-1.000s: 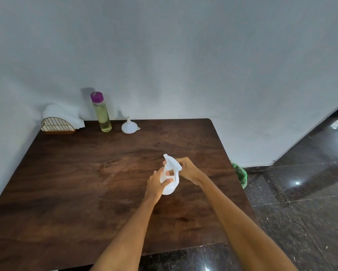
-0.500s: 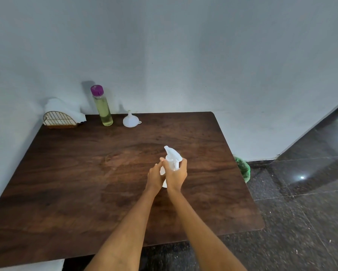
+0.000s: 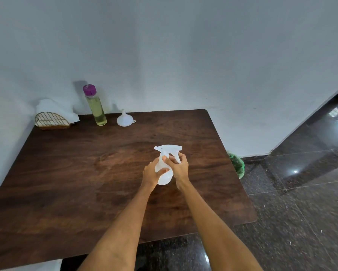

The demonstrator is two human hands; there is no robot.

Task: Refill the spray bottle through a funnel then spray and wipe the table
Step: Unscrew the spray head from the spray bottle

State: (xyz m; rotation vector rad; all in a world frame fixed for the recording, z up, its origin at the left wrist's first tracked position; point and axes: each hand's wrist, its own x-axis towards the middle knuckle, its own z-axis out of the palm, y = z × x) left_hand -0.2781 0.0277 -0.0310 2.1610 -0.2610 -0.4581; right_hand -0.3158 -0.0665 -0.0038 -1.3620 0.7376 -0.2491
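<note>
A white spray bottle [image 3: 165, 178] stands upright near the middle of the dark wooden table [image 3: 86, 173]. My left hand [image 3: 151, 173] grips its body from the left. My right hand [image 3: 178, 166] wraps round the neck just under the trigger head, which points left and right across the view. A white funnel [image 3: 124, 119] lies mouth down at the back of the table. To its left stands a tall clear bottle [image 3: 96, 108] of yellowish liquid with a purple cap.
A wire holder [image 3: 51, 119] with white napkins sits at the back left corner against the wall. A green bin [image 3: 237, 165] stands on the dark tiled floor beyond the table's right edge. The wall runs along the table's back and left sides.
The trigger head has turned from pointing away to lying crosswise. My right hand has shifted round the neck while my left hand stays on the body.
</note>
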